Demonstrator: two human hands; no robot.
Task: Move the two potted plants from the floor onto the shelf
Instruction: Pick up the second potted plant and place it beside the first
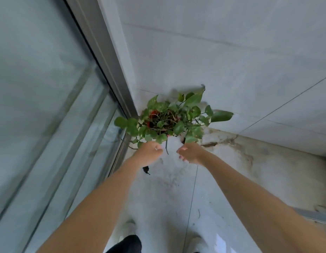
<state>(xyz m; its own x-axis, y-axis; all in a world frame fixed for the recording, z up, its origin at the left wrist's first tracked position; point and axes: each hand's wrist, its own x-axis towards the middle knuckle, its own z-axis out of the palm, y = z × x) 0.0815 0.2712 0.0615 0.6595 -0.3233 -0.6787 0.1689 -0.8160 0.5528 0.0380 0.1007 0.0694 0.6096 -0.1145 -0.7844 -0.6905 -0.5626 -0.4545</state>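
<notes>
One potted plant [169, 121] with trailing green leaves sits in a white pot [173, 144] with a red inner rim, in the corner where the glass door meets the wall. My left hand [150, 152] and my right hand [192, 152] reach out together, one on each side of the pot's near lower part. Their fingers curl in against it. Whether the pot rests on the floor or is lifted I cannot tell. No second plant and no shelf is in view.
A sliding glass door with a metal frame [107, 57] runs along the left. A pale tiled wall [231, 61] stands behind the plant. The concrete floor [231, 161] is stained and cracked, with a dark scrap [146, 169] under my left wrist. My feet show at the bottom edge.
</notes>
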